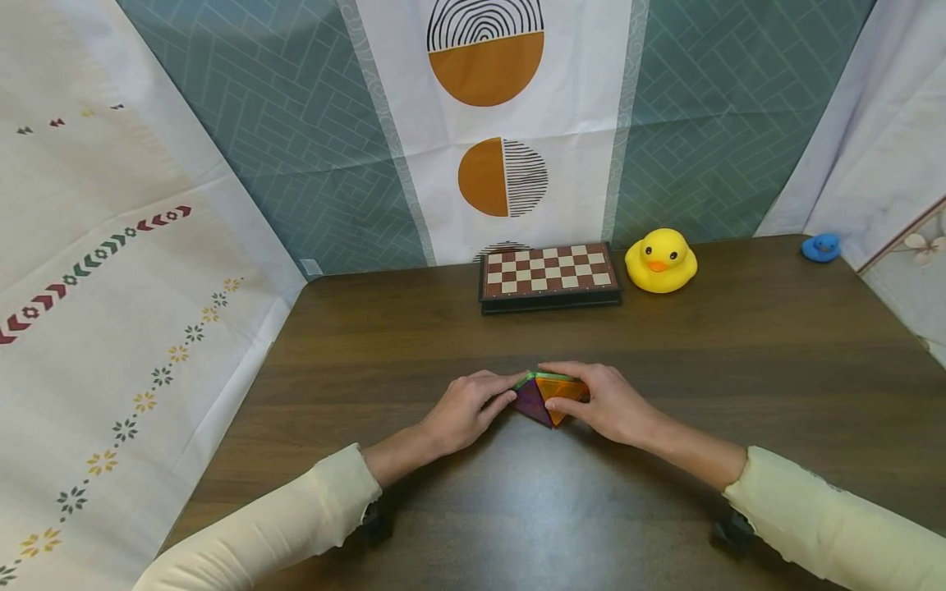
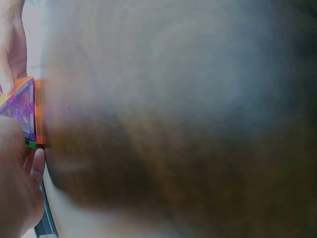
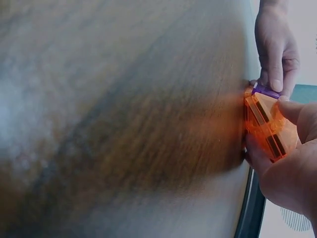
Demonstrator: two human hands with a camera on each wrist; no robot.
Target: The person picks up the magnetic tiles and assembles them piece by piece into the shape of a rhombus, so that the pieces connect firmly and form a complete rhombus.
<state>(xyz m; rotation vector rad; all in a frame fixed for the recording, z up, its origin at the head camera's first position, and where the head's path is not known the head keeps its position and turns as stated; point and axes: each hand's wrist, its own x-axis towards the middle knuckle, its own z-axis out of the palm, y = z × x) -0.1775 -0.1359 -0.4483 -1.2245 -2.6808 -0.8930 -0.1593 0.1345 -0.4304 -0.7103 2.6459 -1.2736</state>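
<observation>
Translucent magnetic tiles are joined into a small block on the wooden table, between the two hands. A purple triangular tile (image 1: pixel 531 403) forms the block's left front side, and an orange tile (image 1: pixel 557 389) its right. Along the back a green tile (image 1: pixel 525 378) shows only its edge. My left hand (image 1: pixel 466 410) holds the purple side, thumb at its left corner and fingers behind. With the thumb in front and the fingers at the back, my right hand (image 1: pixel 609 403) grips the orange tile. Dark bars show inside the orange edges (image 3: pixel 261 110) in the right wrist view.
Behind the block lies a folded checkered game board (image 1: pixel 550 277) near the table's back edge. A yellow rubber duck (image 1: pixel 661 261) stands to its right. The small blue duck (image 1: pixel 821 247) sits at the far right corner. Cloths hang behind and beside the table (image 1: pixel 355 345).
</observation>
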